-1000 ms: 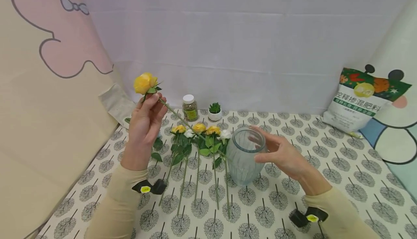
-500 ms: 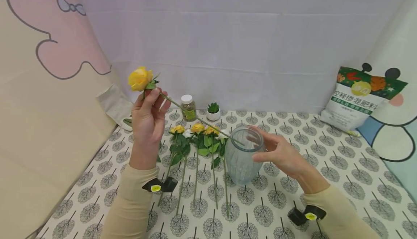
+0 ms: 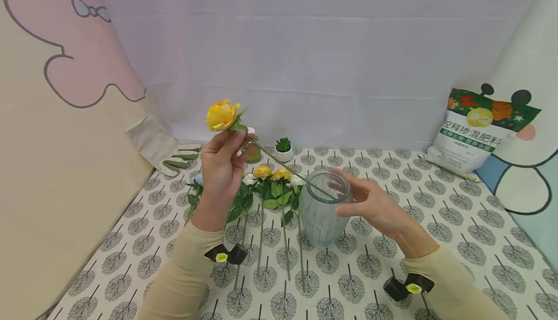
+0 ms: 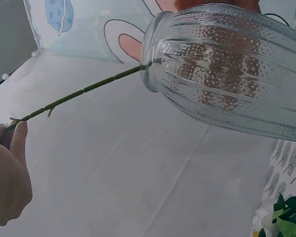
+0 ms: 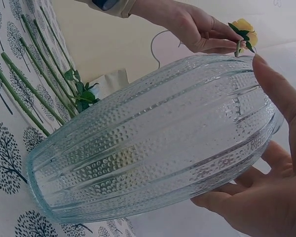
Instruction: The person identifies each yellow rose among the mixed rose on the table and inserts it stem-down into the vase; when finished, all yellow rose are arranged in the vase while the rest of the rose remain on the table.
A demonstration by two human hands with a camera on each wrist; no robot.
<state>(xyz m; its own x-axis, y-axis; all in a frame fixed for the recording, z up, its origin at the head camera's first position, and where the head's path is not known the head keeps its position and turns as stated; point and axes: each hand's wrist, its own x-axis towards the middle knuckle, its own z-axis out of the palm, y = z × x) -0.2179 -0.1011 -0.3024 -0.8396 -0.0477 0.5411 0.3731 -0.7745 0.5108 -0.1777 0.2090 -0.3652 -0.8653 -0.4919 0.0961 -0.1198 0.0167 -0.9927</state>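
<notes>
Sleeves (image 3: 176, 281), beige, two, each with a black wrist camera (image 3: 395, 289) strapped on. Surface (image 3: 372, 288) below, white with a grey tree print throughout. Right hand (image 3: 377, 208): thumb and fingers curled round the upper part of a glass vase (image 3: 322, 223), pale blue, ribbed and dimpled, mouth up. Left hand (image 3: 222, 162): fingertips and thumb pinching the stem of a yellow rose (image 3: 221, 115) just under the bloom. Rose stem on a slant, down to the right, lower end inside the vase mouth. Row of laid flowers (image 3: 274, 191) left of the vase: yellow and white blooms, one pale blue, green leaves, stems toward the person; part hidden behind the left hand. Glove (image 3: 150, 138), light with green on the fingers, far left. Jar (image 3: 254, 156), white-capped, partly behind the left hand. Potted succulent (image 3: 284, 150), beside the jar. Printed bag (image 3: 472, 136), green and white, far right. Backdrop (image 3: 283, 53) of whitish fabric, behind all.
</notes>
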